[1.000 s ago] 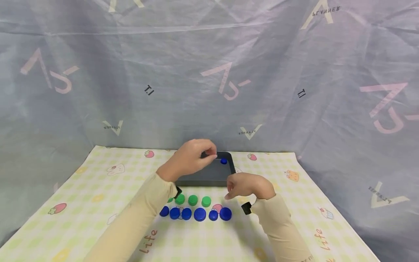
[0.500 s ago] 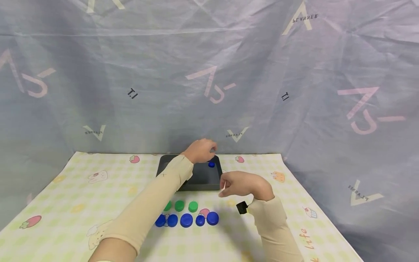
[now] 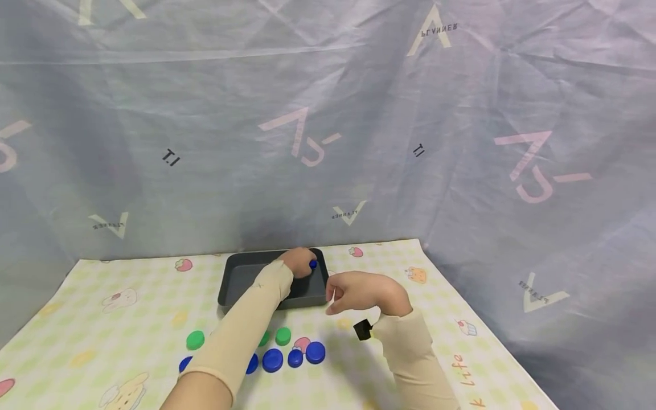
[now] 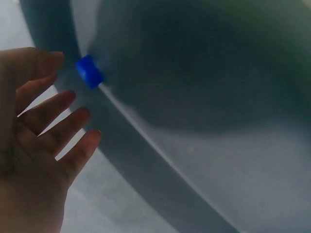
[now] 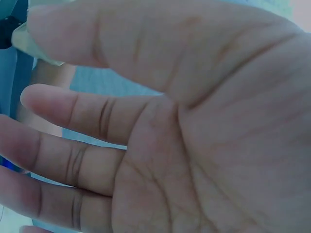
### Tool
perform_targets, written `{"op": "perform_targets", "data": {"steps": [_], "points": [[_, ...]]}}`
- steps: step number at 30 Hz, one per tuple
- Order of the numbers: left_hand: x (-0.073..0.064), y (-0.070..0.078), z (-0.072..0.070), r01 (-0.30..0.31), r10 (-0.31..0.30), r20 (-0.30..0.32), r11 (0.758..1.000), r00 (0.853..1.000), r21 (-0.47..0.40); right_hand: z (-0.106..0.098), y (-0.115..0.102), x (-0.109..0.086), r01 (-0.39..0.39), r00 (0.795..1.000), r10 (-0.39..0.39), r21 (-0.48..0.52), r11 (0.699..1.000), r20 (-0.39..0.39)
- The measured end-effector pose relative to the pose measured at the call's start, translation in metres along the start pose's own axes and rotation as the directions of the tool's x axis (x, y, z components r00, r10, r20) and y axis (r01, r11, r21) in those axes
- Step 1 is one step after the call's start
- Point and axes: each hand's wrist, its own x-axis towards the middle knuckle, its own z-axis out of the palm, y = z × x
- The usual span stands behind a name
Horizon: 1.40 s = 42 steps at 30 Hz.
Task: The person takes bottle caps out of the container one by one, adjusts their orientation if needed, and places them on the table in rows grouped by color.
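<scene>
My left hand [image 3: 299,262] reaches into the back right part of a dark grey tray [image 3: 243,282]. In the left wrist view its fingers are spread and loosely bent, with a small gap to a blue bottle cap [image 4: 89,72] that lies against the tray's inner wall. That same blue cap [image 3: 313,264] shows just past the fingers in the head view. My right hand [image 3: 364,290] hovers by the tray's front right corner, its fingers loosely bent, holding nothing.
In front of the tray, green caps [image 3: 283,336] and several blue caps [image 3: 273,360] lie in two rows, partly covered by the left sleeve [image 3: 241,336]. A checked cloth [image 3: 154,319] covers the table. Behind it hangs a grey curtain [image 3: 230,142].
My left hand has reached farther and lowered into the tray, close to the blue cap. The right hand stays near the tray's corner. The head view has turned to the right.
</scene>
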Motion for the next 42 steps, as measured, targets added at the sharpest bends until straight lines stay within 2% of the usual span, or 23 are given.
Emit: {"op": "perform_targets", "data": {"steps": [6, 9, 16, 20, 27, 33, 42], "points": [[-0.003, -0.001, 0.022, 0.02, -0.021, 0.031, 1.0, 0.999, 0.024, 0.006, -0.006, 0.005, 0.002, 1.0, -0.002, -0.003, 1.0, 0.023], [-0.002, -0.001, 0.029, 0.034, -0.035, 0.021, 0.998, 0.999, 0.05, 0.007, -0.008, 0.006, -0.008, 1.0, 0.008, -0.01, 1.0, 0.024], [0.002, 0.004, 0.025, 0.072, -0.072, 0.016, 0.996, 0.997, 0.045, 0.005, -0.009, 0.007, -0.001, 1.0, 0.002, -0.035, 0.999, 0.013], [0.0, 0.006, 0.023, 0.079, -0.08, 0.016, 0.994, 0.997, 0.077, 0.005, -0.008, 0.008, -0.004, 1.0, 0.005, -0.036, 0.999, 0.013], [-0.002, 0.009, 0.023, 0.053, -0.054, 0.023, 0.996, 0.998, 0.065, 0.005, -0.007, 0.008, -0.017, 1.0, 0.018, -0.04, 0.999, 0.008], [0.002, 0.011, 0.024, 0.037, -0.036, -0.007, 0.996, 0.999, 0.08, 0.004, -0.005, 0.008, -0.03, 0.999, 0.031, -0.038, 0.999, 0.009], [0.005, 0.011, 0.026, 0.025, -0.024, -0.012, 0.997, 1.0, 0.076, 0.005, -0.005, 0.006, -0.038, 0.999, 0.038, -0.023, 0.999, 0.017]]}}
